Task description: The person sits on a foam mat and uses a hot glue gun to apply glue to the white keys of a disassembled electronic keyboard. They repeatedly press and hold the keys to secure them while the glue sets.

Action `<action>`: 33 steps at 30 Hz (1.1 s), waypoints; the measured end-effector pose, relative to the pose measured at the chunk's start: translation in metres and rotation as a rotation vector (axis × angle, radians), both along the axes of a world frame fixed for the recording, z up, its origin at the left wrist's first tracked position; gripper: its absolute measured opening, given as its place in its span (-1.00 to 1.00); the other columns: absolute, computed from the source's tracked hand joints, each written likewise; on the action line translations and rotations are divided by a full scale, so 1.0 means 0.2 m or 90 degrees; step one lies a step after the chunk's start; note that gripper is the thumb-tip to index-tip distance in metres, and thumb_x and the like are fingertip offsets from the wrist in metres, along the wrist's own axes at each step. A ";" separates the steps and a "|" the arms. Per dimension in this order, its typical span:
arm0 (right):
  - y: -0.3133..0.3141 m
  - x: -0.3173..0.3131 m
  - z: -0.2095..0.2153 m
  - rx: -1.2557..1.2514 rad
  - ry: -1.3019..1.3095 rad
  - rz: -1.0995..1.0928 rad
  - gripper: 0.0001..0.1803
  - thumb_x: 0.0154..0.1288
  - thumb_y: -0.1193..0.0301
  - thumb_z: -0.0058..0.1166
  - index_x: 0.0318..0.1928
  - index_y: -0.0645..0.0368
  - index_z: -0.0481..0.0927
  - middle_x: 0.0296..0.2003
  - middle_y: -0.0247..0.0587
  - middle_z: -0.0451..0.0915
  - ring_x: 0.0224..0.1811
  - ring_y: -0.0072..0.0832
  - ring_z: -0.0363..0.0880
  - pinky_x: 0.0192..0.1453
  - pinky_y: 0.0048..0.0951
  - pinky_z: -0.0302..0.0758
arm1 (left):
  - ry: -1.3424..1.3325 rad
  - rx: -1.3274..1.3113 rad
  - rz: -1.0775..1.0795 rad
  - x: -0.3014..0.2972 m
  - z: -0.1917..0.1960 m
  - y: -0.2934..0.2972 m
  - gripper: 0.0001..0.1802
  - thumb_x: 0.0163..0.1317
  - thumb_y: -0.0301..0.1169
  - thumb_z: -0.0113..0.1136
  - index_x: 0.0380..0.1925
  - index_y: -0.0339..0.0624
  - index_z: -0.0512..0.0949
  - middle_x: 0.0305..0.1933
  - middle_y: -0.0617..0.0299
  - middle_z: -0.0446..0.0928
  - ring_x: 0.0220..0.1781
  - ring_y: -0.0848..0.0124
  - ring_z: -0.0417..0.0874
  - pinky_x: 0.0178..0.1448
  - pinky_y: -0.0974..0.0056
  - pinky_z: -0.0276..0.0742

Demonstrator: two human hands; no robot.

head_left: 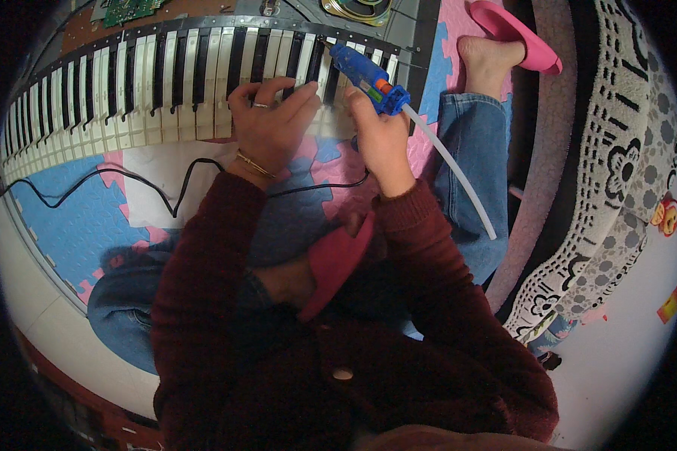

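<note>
An opened electronic piano keyboard [139,83] curves across the upper left, its black and white keys bared. My right hand [382,143] grips a blue hot glue gun [357,69], whose nozzle points up and left at the back end of the keys near the right side. From the rear of the gun trails a long white glue stick [453,167]. My left hand [271,124] rests on the white keys just left of the gun, fingers bent and apart, holding nothing that I can see. The fingertips lie over the keys.
A black cord [192,167] runs over white paper [152,184] and the blue and pink foam mat [60,197]. Behind the keys are a green circuit board [132,9] and a round speaker [359,7]. Patterned cloth [617,150] hangs at the right.
</note>
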State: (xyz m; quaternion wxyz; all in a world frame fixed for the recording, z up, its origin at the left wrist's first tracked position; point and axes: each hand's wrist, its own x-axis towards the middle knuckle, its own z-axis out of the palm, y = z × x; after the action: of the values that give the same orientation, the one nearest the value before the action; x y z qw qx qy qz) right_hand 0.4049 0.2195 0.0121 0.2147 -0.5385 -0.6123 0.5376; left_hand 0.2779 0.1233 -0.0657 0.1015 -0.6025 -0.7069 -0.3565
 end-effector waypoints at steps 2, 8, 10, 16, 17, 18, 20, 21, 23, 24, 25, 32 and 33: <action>0.00 0.00 0.00 0.002 0.012 0.001 -0.68 0.28 0.23 0.27 -0.29 0.31 0.66 -0.57 -0.41 0.55 -0.56 -0.64 0.44 -0.48 -0.48 0.39 | -0.001 0.006 0.000 0.00 0.00 0.00 -0.76 0.02 -0.37 0.26 -0.25 0.13 0.66 0.04 0.58 0.64 0.07 0.43 0.61 0.18 0.01 0.25; -0.01 0.00 0.01 -0.027 0.009 -0.007 -0.79 0.32 0.28 0.23 -0.26 0.17 0.67 -0.51 -0.50 0.56 -0.55 -0.75 0.42 -0.49 -0.64 0.30 | -0.006 0.007 0.001 0.00 0.01 0.00 -0.78 0.04 -0.38 0.25 -0.26 0.12 0.66 0.03 0.58 0.65 0.06 0.44 0.61 0.18 0.03 0.25; -0.01 0.00 0.02 -0.022 0.033 -0.017 -0.80 0.32 0.27 0.23 -0.26 0.16 0.67 -0.52 -0.51 0.55 -0.57 -0.75 0.41 -0.51 -0.64 0.27 | -0.006 0.006 0.001 0.00 0.01 0.00 -0.78 0.04 -0.38 0.25 -0.26 0.12 0.66 0.03 0.58 0.65 0.06 0.44 0.61 0.18 0.03 0.25; -0.02 0.01 0.05 0.004 0.037 -0.011 -0.80 0.33 0.27 0.23 -0.24 0.14 0.66 -0.56 -0.54 0.50 -0.61 -0.77 0.33 -0.54 -0.63 0.20 | -0.004 0.008 0.002 0.00 0.01 0.00 -0.79 0.03 -0.37 0.25 -0.28 0.13 0.65 0.03 0.58 0.65 0.06 0.44 0.61 0.17 0.03 0.25; -0.03 0.01 0.06 -0.002 0.037 -0.008 -0.80 0.33 0.27 0.22 -0.23 0.14 0.66 -0.57 -0.55 0.50 -0.62 -0.77 0.32 -0.55 -0.63 0.19 | -0.006 0.009 0.000 0.00 0.00 0.00 -0.79 0.03 -0.37 0.26 -0.28 0.13 0.65 0.03 0.58 0.65 0.06 0.44 0.61 0.17 0.03 0.25; -0.03 0.02 0.07 -0.008 0.036 -0.005 -0.81 0.33 0.27 0.22 -0.23 0.14 0.66 -0.57 -0.55 0.49 -0.62 -0.77 0.31 -0.55 -0.63 0.18 | -0.008 0.010 -0.002 0.00 0.00 0.00 -0.79 0.02 -0.37 0.26 -0.28 0.13 0.65 0.03 0.58 0.65 0.06 0.44 0.61 0.17 0.03 0.26; -0.03 0.02 0.08 -0.005 0.035 -0.001 -0.81 0.33 0.28 0.22 -0.23 0.14 0.66 -0.57 -0.55 0.49 -0.61 -0.78 0.32 -0.55 -0.63 0.19 | -0.013 0.011 -0.002 0.00 0.00 0.00 -0.79 0.02 -0.38 0.26 -0.28 0.13 0.65 0.04 0.58 0.64 0.07 0.44 0.61 0.17 0.03 0.26; -0.03 0.02 0.08 0.002 0.032 0.002 -0.81 0.33 0.28 0.22 -0.23 0.14 0.66 -0.56 -0.55 0.49 -0.61 -0.78 0.32 -0.55 -0.63 0.19 | -0.016 0.009 -0.003 0.00 0.00 0.00 -0.79 0.02 -0.38 0.25 -0.28 0.13 0.65 0.04 0.58 0.64 0.07 0.44 0.61 0.17 0.03 0.26; -0.03 0.01 0.06 0.000 0.051 -0.006 -0.81 0.33 0.29 0.22 -0.23 0.15 0.66 -0.57 -0.56 0.49 -0.61 -0.78 0.32 -0.55 -0.63 0.19 | -0.012 0.006 -0.002 0.00 0.00 0.00 -0.78 0.02 -0.38 0.25 -0.28 0.13 0.65 0.04 0.59 0.64 0.07 0.44 0.60 0.17 0.03 0.25; -0.02 0.00 0.05 0.002 0.060 -0.009 -0.81 0.33 0.29 0.22 -0.23 0.16 0.66 -0.57 -0.56 0.49 -0.60 -0.78 0.33 -0.54 -0.63 0.20 | -0.007 0.003 0.000 0.00 0.00 0.00 -0.78 0.02 -0.38 0.25 -0.27 0.13 0.65 0.05 0.59 0.64 0.07 0.44 0.60 0.17 0.02 0.25; -0.01 -0.01 0.04 -0.001 0.052 -0.010 -0.81 0.33 0.30 0.22 -0.23 0.16 0.66 -0.57 -0.55 0.49 -0.60 -0.77 0.34 -0.54 -0.63 0.21 | -0.007 0.001 -0.001 0.00 0.00 0.00 -0.78 0.02 -0.38 0.25 -0.27 0.13 0.65 0.05 0.59 0.63 0.08 0.44 0.60 0.17 0.02 0.25; 0.02 0.05 0.05 -0.178 0.191 -0.038 -0.63 0.43 0.06 0.06 -0.23 0.14 0.58 -0.52 -0.38 0.54 -0.64 -0.63 0.37 -0.56 -0.57 0.24 | -0.003 -0.004 0.004 0.00 0.00 0.00 -0.77 0.02 -0.37 0.24 -0.25 0.14 0.64 0.05 0.60 0.62 0.09 0.43 0.59 0.18 0.00 0.25; 0.03 0.07 0.05 -0.231 0.247 -0.042 -0.57 0.45 -0.01 0.02 -0.23 0.14 0.57 -0.49 -0.34 0.55 -0.65 -0.61 0.36 -0.57 -0.56 0.24 | 0.000 -0.005 0.004 0.00 0.00 0.00 -0.76 0.02 -0.37 0.24 -0.25 0.14 0.64 0.05 0.60 0.62 0.09 0.43 0.58 0.18 -0.01 0.25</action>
State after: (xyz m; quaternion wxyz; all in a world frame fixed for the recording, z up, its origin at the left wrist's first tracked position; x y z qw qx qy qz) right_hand 0.4179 0.2255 0.0219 0.2457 -0.4745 -0.4355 0.7244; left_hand 0.2785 0.1234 -0.0665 0.1003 -0.6005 -0.7102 -0.3536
